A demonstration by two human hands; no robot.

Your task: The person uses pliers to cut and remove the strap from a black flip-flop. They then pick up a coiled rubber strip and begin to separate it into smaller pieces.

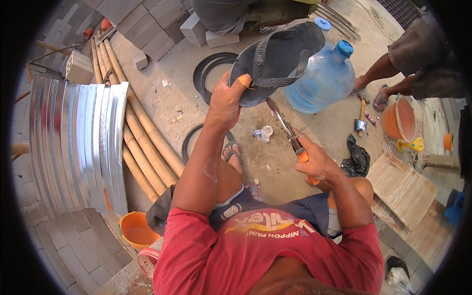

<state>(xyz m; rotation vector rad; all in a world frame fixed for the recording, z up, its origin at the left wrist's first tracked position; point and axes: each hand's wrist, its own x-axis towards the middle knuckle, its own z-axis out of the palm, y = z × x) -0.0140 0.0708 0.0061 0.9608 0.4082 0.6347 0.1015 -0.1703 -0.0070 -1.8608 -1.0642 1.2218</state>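
The black sandal (290,51) is held up in the air, maybe so it is easy to see. The left hand (227,101) pinches its edge, thumb on top, likely to keep it steady. The right hand (317,160) has its fingers curled around the pliers (285,125), which point at the sandal. Past it stands a see-through blue jug (319,83). One orange bucket (392,119) tips over at the right; a yellow-orange bucket (137,228) sits at lower left. I cannot tell what they hold.
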